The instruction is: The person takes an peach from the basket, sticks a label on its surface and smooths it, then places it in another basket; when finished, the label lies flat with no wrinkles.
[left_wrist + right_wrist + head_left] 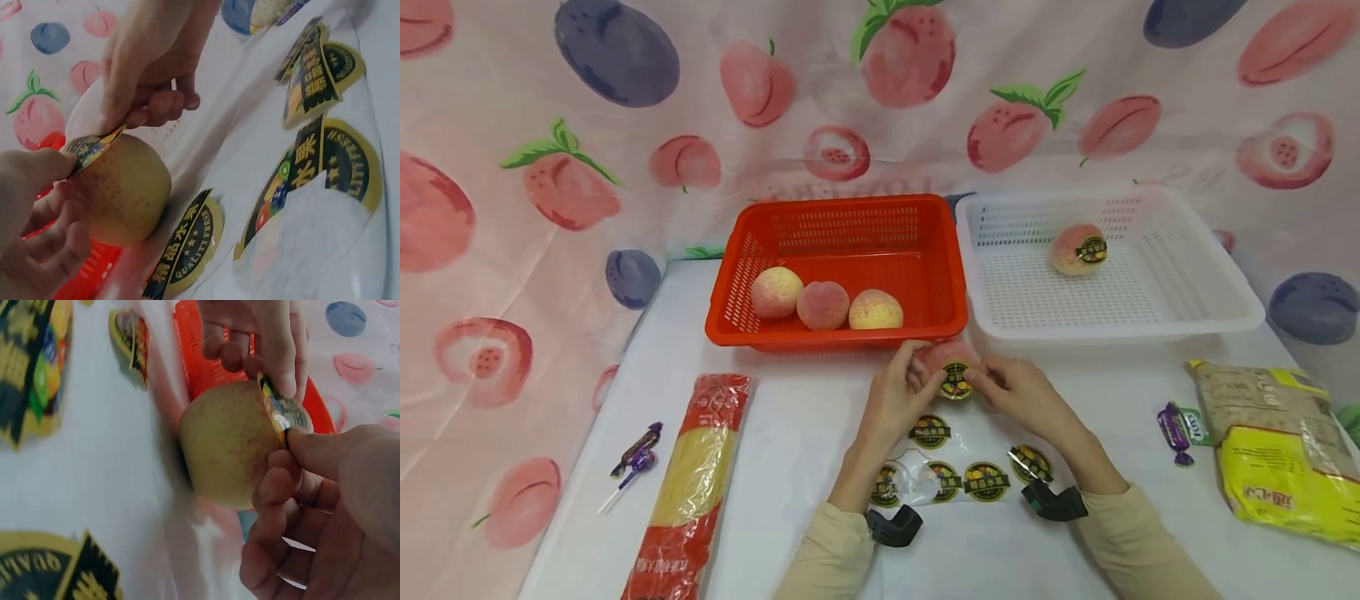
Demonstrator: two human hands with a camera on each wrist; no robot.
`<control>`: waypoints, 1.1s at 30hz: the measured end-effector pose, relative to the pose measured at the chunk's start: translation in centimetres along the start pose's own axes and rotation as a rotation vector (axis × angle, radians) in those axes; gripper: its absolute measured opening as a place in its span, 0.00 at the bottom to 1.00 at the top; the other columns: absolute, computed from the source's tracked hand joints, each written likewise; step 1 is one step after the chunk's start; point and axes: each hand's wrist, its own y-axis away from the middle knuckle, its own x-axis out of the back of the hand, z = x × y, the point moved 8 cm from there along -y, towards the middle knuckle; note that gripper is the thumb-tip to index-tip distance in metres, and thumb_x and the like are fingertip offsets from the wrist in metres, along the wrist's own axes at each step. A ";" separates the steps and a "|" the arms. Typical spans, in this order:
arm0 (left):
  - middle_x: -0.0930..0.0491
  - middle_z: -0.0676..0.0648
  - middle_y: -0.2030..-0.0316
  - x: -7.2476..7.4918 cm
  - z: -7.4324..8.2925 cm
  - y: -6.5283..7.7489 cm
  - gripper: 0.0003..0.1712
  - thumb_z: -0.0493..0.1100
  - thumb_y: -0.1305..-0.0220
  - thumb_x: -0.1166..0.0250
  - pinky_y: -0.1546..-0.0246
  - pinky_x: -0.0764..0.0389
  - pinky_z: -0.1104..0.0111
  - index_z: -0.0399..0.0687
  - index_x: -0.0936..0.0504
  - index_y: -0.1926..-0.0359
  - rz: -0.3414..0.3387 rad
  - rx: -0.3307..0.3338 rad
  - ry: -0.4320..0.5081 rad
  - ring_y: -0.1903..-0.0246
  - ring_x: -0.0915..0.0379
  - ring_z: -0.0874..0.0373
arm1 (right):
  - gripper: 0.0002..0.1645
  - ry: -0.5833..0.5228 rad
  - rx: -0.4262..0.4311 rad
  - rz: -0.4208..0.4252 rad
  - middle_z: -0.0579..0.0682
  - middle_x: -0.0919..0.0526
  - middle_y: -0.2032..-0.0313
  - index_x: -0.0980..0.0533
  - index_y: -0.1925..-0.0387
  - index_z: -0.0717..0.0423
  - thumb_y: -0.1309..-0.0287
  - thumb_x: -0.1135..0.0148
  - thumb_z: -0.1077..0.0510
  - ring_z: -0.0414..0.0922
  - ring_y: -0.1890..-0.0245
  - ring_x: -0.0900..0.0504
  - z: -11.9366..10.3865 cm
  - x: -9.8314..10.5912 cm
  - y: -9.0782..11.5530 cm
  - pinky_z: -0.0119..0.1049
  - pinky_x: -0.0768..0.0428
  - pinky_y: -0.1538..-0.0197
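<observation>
A peach (946,353) sits on the table in front of the red basket, with a round black-and-gold sticker (957,381) at its near side. My left hand (897,393) pinches one edge of this sticker between thumb and finger, beside the peach. From the other side, my right hand (1024,398) pinches the opposite edge. Both wrist views show the sticker (94,150) against the peach's skin, partly lifted at its edges; how much of it adheres, I cannot tell. Below the hands lies a clear sheet of stickers (987,482), several still on it.
The red basket (835,338) holds three peaches. A stickered peach (1077,250) lies in the white basket (1120,330). At left are a noodle packet (688,479), a wrapped candy (638,448) and a lollipop (642,462); at right, candies (1176,429) and a yellow bag (1277,475).
</observation>
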 end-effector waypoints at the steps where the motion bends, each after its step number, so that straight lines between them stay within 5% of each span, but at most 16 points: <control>1: 0.28 0.54 0.79 -0.1 -0.1 -0.1 0.22 0.46 0.46 0.38 0.77 0.29 0.78 0.53 0.30 0.49 -0.020 -0.011 -0.006 0.79 0.33 0.66 | 0.21 0.002 0.003 -0.007 0.41 0.35 0.86 0.32 0.83 0.47 0.43 0.51 0.40 0.38 0.83 0.36 0.1 0.0 -0.1 0.28 0.38 0.80; 8: 0.29 0.54 0.79 -0.4 -0.4 -0.8 0.25 0.46 0.45 0.39 0.72 0.28 0.77 0.61 0.31 0.44 -0.150 -0.043 0.001 0.76 0.33 0.66 | 0.17 -0.032 0.088 -0.024 0.41 0.32 0.83 0.32 0.79 0.47 0.44 0.49 0.42 0.38 0.80 0.33 0.1 -0.1 -0.6 0.28 0.34 0.76; 23: 0.28 0.51 0.78 -0.6 -1.7 -0.6 0.35 0.38 0.50 0.37 0.74 0.27 0.76 0.58 0.36 0.39 -0.226 -0.063 0.044 0.77 0.32 0.63 | 0.13 -0.021 0.207 -0.022 0.42 0.31 0.81 0.35 0.76 0.50 0.52 0.37 0.54 0.37 0.79 0.33 -0.2 -0.9 -1.2 0.26 0.33 0.76; 29: 0.30 0.55 0.81 -1.0 -1.6 -0.4 0.32 0.57 0.52 0.35 0.76 0.33 0.76 0.64 0.33 0.44 -0.173 -0.035 -0.001 0.79 0.36 0.66 | 0.15 -0.074 0.164 -0.022 0.40 0.34 0.83 0.36 0.80 0.45 0.43 0.47 0.45 0.35 0.80 0.34 0.6 -1.3 -0.8 0.27 0.35 0.77; 33: 0.32 0.55 0.83 -1.0 -1.6 -0.4 0.31 0.57 0.56 0.33 0.79 0.36 0.76 0.66 0.30 0.47 -0.139 -0.004 -0.002 0.81 0.37 0.66 | 0.16 -0.171 0.164 -0.062 0.43 0.27 0.80 0.35 0.79 0.47 0.41 0.51 0.45 0.36 0.77 0.28 1.1 -1.8 -0.7 0.27 0.30 0.73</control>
